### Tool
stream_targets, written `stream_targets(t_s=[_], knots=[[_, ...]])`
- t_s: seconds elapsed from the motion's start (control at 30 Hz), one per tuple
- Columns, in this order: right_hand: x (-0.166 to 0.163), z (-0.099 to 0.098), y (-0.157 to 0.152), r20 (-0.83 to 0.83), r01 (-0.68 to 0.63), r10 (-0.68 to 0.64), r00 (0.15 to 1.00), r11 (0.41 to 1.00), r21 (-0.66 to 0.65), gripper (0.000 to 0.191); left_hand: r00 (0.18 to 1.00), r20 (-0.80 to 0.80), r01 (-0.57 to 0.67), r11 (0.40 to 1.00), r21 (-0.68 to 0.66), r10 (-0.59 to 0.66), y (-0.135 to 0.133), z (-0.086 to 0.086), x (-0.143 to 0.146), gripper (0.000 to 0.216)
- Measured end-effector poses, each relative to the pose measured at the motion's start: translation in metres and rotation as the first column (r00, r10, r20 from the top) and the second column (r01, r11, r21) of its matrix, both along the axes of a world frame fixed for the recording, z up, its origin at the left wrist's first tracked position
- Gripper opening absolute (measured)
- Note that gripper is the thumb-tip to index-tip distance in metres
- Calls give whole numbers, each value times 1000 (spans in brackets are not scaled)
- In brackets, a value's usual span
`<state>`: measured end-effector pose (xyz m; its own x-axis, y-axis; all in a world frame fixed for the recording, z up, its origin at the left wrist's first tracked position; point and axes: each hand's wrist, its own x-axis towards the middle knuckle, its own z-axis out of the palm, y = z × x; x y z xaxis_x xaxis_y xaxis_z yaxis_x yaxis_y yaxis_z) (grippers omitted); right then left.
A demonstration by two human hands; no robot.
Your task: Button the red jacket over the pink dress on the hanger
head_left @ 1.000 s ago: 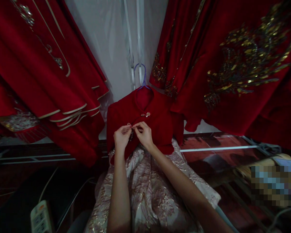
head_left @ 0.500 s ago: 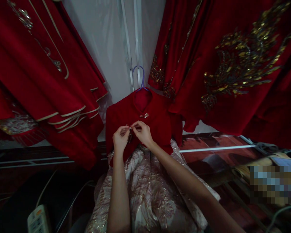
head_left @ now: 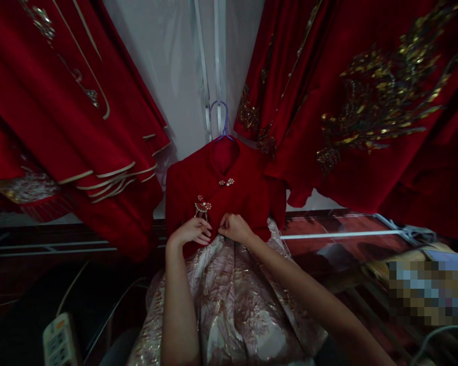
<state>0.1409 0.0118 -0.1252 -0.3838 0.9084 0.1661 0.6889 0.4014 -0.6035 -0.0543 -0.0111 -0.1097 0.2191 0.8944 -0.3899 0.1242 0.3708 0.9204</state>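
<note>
A small red jacket (head_left: 248,190) hangs on a purple hanger (head_left: 222,121) over a pale gold brocade skirt (head_left: 229,300). A pearl clasp (head_left: 226,182) closes its collar, and a fan-shaped gold brooch (head_left: 202,207) hangs lower on its front. My left hand (head_left: 193,232) rests with curled fingers on the jacket's lower front, just under the brooch. My right hand (head_left: 234,228) pinches the jacket's hem beside it. The two hands are almost touching.
Large red embroidered garments hang at left (head_left: 72,117) and right (head_left: 366,112). A white wall with rails (head_left: 209,66) stands behind. A white power strip (head_left: 59,343) lies bottom left on a dark surface. A blurred patch sits lower right.
Both hands have dropped from the brooch to the jacket's lower front, leaving the brooch hanging in plain sight. The jacket has not moved.
</note>
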Motion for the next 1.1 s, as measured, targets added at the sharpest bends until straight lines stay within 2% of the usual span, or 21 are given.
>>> stream_targets(t_s=[0.07,0.17,0.3,0.43,0.57,0.67,0.8,0.93,1.1], knots=[[4,-2,-3,-28,-36,37,999,999,35,9,998,-17,-64,998,5,64,3,-4,1,38],[14,-2,-9,-74,-89,94,993,993,74,12,987,-58,-139,982,125,147,5,-7,0,43],[26,-3,-19,-198,-90,98,975,995,50,11,978,-200,-5,976,220,50,1,3,1,37],[32,-7,-23,-302,-50,82,950,993,111,16,972,-197,-92,978,185,129,-4,13,6,54],[28,-22,-24,-421,-173,152,894,985,-13,35,966,-203,-146,985,87,161,-3,6,5,72],[20,-39,-23,-531,-200,122,839,976,-92,46,969,-192,-130,983,128,153,2,-5,-2,62],[16,-52,-20,-556,-200,85,827,968,-150,43,961,-242,-45,941,335,132,11,-12,-8,36],[17,-49,-17,-545,-191,88,834,972,-135,36,936,-346,88,915,395,59,17,-16,-5,19],[17,-41,-19,-600,-224,82,796,960,-166,31,888,-458,157,912,378,37,21,-29,-4,26]])
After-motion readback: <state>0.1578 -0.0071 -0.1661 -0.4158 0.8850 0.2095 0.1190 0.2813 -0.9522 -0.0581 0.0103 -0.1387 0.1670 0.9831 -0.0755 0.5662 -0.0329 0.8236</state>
